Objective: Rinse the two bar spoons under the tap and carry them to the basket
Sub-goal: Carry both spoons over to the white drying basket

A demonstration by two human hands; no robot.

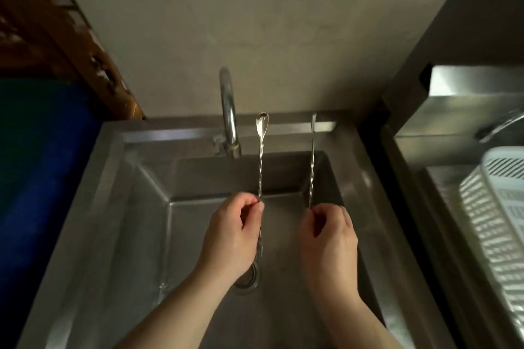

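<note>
I hold two long twisted-stem bar spoons upright over the steel sink [136, 207]. My left hand [229, 238] pinches the left bar spoon [260, 161] at mid-stem; its bowl points up, just right of the tap [229, 113], and its lower stem shows below my fingers. My right hand [329, 238] pinches the right bar spoon [312, 161], whose bowl is seen edge-on. No water runs from the tap. The white slatted basket [493, 224] lies at the far right on a second steel counter.
The sink drain [251, 278] sits under my left wrist. A plain wall rises behind the tap. A dark gap and a raised steel edge [397, 178] separate the sink from the basket's counter. Blue and wooden objects stand at the left.
</note>
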